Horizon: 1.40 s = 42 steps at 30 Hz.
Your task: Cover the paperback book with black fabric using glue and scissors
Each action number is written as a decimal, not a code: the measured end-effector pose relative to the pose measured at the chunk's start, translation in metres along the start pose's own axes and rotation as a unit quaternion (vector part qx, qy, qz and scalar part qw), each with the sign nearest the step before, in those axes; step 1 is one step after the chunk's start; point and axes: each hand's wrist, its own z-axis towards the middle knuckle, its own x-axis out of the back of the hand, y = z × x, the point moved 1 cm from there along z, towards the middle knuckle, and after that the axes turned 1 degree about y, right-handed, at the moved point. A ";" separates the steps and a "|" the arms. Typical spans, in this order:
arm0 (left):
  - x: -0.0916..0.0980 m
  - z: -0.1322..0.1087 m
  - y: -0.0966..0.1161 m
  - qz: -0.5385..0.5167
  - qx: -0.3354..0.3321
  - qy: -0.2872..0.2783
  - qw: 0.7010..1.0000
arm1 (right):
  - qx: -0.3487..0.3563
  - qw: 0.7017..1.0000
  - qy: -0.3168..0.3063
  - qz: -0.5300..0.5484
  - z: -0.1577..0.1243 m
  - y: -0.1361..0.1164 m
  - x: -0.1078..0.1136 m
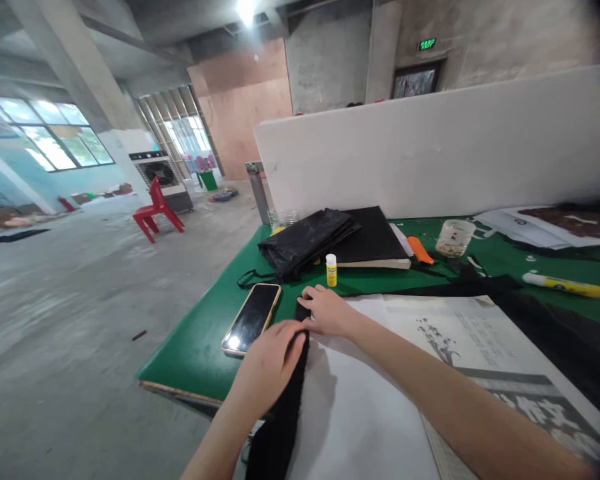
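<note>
Black cloth strip (279,430), lengthwise along white paper's left edge (313,400); left hand (267,360) nearer wearer, right hand (329,311) beyond, fingers pinching it.

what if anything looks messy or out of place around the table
A small dark strip lies on the floor beside the green table, looking like a dropped scrap. Loose white bits near the cup look untidy too.

Bottle (331,272) stands before the right fingers (311,305); room lies left of phone (253,319).
</note>
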 end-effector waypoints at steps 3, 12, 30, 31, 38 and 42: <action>-0.007 0.026 -0.019 0.048 0.008 0.035 0.998 | 0.010 1.000 -0.001 -0.011 -0.009 -0.003 0.005; -0.050 0.062 -0.045 0.145 -0.054 0.017 0.988 | 0.007 0.999 0.008 0.049 -0.038 -0.009 0.022; -0.055 0.053 -0.044 0.181 -0.072 -0.018 0.981 | 0.012 0.996 0.086 -0.012 -0.038 -0.008 0.022; -0.055 0.053 -0.043 0.188 -0.070 -0.018 0.980 | 0.000 0.995 0.096 -0.024 -0.038 -0.008 0.020; -0.056 0.052 -0.043 0.205 -0.058 -0.013 0.977 | -0.105 0.985 0.075 -0.116 -0.038 0.002 0.010; -0.057 0.052 -0.043 0.208 -0.061 0.000 0.976 | -0.103 0.986 0.045 -0.122 -0.037 0.001 0.006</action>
